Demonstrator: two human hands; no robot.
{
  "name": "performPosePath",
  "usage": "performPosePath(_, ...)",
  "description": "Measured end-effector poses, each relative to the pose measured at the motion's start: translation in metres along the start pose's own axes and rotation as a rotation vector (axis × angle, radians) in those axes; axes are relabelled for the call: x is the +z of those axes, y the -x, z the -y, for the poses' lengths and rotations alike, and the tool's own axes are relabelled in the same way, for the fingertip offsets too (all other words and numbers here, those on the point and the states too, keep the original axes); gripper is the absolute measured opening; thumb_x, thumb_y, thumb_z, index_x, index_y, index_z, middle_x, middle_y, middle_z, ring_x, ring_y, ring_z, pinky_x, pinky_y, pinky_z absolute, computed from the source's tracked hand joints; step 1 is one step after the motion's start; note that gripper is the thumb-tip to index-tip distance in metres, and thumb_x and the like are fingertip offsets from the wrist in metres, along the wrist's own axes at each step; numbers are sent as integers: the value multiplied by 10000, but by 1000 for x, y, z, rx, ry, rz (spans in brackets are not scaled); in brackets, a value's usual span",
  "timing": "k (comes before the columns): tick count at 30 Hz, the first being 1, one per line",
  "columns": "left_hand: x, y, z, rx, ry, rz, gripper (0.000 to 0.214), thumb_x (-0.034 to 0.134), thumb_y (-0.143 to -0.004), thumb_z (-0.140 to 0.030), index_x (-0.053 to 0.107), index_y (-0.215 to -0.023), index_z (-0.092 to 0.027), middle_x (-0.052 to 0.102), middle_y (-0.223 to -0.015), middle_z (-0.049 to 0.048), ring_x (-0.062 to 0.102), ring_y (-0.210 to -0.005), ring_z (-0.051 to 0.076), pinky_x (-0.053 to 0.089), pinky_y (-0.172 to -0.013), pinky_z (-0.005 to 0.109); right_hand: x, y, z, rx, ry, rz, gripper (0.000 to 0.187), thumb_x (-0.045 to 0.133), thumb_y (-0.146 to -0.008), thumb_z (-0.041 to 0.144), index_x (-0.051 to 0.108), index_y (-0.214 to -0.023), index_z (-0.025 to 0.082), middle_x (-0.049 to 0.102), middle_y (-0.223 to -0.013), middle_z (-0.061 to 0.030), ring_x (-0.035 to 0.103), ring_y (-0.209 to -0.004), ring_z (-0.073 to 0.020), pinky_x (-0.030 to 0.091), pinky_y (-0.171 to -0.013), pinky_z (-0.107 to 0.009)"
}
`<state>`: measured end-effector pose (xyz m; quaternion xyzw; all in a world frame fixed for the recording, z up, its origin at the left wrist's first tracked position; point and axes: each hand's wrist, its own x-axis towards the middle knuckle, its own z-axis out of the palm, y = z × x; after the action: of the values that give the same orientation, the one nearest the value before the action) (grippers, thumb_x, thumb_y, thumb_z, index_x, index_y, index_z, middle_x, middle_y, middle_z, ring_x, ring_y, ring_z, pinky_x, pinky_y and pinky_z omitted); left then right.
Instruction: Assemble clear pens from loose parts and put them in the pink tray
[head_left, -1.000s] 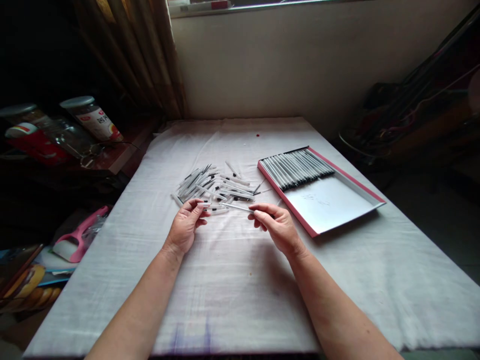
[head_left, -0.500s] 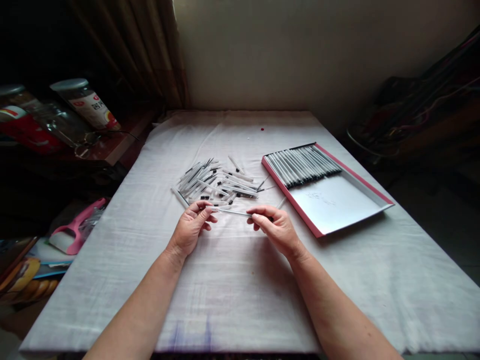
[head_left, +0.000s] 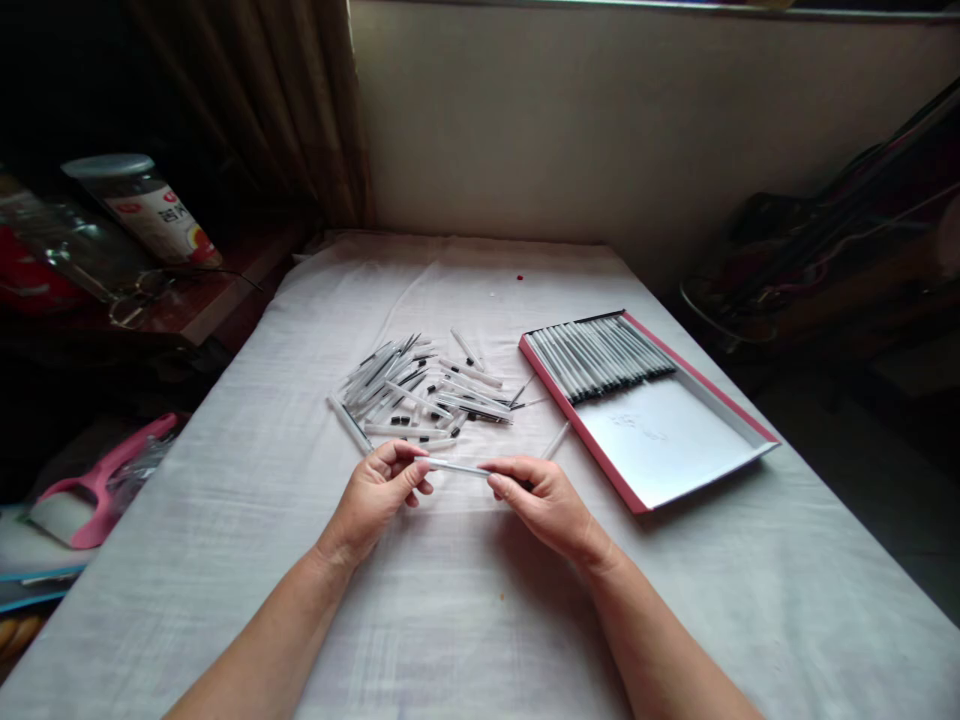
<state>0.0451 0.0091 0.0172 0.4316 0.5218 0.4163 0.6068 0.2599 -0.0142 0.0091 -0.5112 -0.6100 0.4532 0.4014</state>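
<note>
A slim clear pen (head_left: 459, 467) lies level between my two hands, above the cloth. My left hand (head_left: 373, 503) pinches its left end between thumb and fingers. The other end is in the closed fingers of my right hand (head_left: 546, 503), which partly hide a dark tip. Just beyond my hands is a loose pile of clear pen barrels (head_left: 375, 378), dark thin refills (head_left: 491, 414) and small black caps (head_left: 401, 421). To the right, a shallow box lid (head_left: 637, 505) with pink edges holds a row of assembled pens (head_left: 600, 350), their black ends towards me.
A white cloth (head_left: 300, 330) covers the table. Small red and white bits lie near its far edge. On the left are a jar (head_left: 161, 220), glasses (head_left: 135, 300) and a pink-handled tool (head_left: 105, 480). A wall stands behind.
My hands have come slightly closer together, and less of the pen shows between them. The whole scene sits lower in view as the head has tilted up a little.
</note>
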Motion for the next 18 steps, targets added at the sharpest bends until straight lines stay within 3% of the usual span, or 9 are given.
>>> performPosePath(5,-1,-3,-1,-36,-25,18,428,812,-582,-466,615,-792,-150,621,-562,-21,593,-519,105,427,-452,169,1,-2,-3,-78,84,-2,217,596,-824,265,757,-938,175,744,-808,-63,661,-698,-158,521,-677,-272)
performPosePath(11,-2,-4,1,-20,11,-27,458,804,-582,-497,609,-812,-153,620,-594,-22,598,-532,105,442,-465,175,12,-1,-3,-95,110,-57,238,555,-854,278,741,-934,154,701,-679,-40,635,-610,-145,513,-604,-255)
performPosePath(15,-1,-4,1,6,27,-40,518,777,-619,-526,605,-951,-167,663,-759,6,643,-617,127,460,-479,179,12,-1,7,-139,179,-76,226,548,-865,274,733,-945,173,720,-728,-46,657,-645,-155,533,-648,-269)
performPosePath(18,-3,-4,-1,11,57,-20,630,721,-664,-587,559,-1126,-191,692,-963,68,671,-724,160,482,-492,192,-11,-11,13,-211,238,-214,216,572,-855,297,737,-944,191,742,-884,-73,685,-801,-189,539,-771,-307)
